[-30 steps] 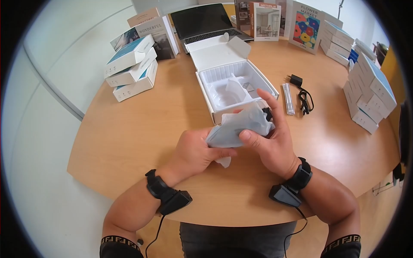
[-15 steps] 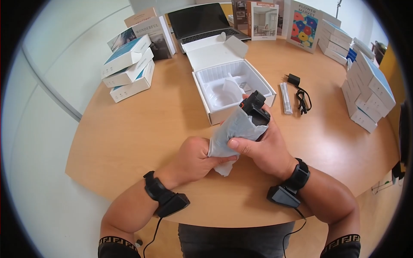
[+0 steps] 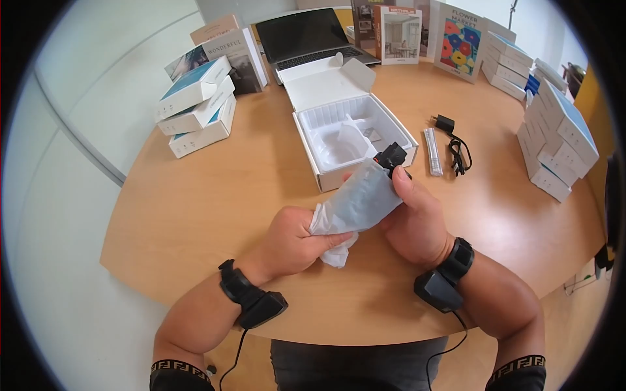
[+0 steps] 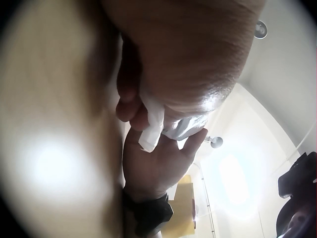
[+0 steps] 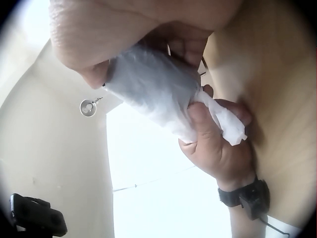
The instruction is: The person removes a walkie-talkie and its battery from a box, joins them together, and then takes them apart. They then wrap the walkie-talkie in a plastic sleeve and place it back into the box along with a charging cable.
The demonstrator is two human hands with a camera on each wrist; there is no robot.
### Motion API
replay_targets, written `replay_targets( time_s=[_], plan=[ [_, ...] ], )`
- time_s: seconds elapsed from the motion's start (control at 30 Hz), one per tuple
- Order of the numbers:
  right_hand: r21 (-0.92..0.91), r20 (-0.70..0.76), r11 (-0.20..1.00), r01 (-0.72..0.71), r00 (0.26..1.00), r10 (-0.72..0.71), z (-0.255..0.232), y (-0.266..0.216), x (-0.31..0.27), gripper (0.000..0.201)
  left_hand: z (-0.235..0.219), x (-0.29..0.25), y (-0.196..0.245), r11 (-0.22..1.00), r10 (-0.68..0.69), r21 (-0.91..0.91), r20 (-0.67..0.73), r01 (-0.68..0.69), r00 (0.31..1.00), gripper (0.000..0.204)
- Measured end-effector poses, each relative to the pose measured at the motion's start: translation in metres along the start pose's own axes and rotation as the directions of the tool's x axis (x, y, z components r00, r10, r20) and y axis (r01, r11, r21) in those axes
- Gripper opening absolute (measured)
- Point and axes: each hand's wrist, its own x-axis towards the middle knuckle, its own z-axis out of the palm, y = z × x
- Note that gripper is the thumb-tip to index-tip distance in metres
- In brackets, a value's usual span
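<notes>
A black device [image 3: 391,156] pokes out of the top of a thin, whitish plastic bag [image 3: 357,201], held tilted over the table; most of it is hidden inside. My left hand [image 3: 293,240] grips the bag's lower end, and a crumpled tail of plastic [image 5: 228,124] sticks out below the fingers. Around the upper part, my right hand [image 3: 417,218] holds the bagged device, its thumb by the bag's mouth. Just beyond the hands stands an open white box [image 3: 331,179] with a moulded tray inside, its lid [image 3: 326,85] folded back.
Right of the box lie a slim white packet [image 3: 433,151] and a black power adapter [image 3: 445,123] with its coiled cable [image 3: 463,156]. Stacked boxes stand at left [image 3: 202,137] and right [image 3: 554,150]. A laptop [image 3: 303,36] and upright books [image 3: 460,42] line the back.
The device came into view out of the bag's mouth, then less of it shows now. The right thumb has moved up to the bag's mouth. The left hand keeps its grip.
</notes>
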Motion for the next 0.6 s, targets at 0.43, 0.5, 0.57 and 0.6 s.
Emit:
replay_targets(
  time_s=[0.43,0.5,0.57,0.6],
  plan=[
    [0.009,-0.364,0.960,0.281,0.895,-0.259,-0.014,-0.041,0.007,0.047,-0.015,0.000,-0.003,0.997,0.040,-0.061,-0.145,-0.049,0.989,0.019],
    [0.009,-0.380,0.957,0.290,0.886,-0.265,-0.020,-0.047,0.010,0.047,-0.014,0.001,-0.002,1.000,-0.010,-0.026,-0.152,0.006,0.988,0.025],
    [0.018,-0.338,0.951,0.310,0.897,-0.286,-0.028,-0.051,0.010,0.046,-0.011,0.003,0.005,0.996,-0.004,0.083,-0.128,0.015,0.992,0.033],
    [0.029,-0.295,0.945,0.326,0.906,-0.304,-0.030,-0.053,0.009,0.045,-0.009,0.004,0.008,0.981,-0.003,0.190,-0.107,0.023,0.994,0.042]
  ],
)
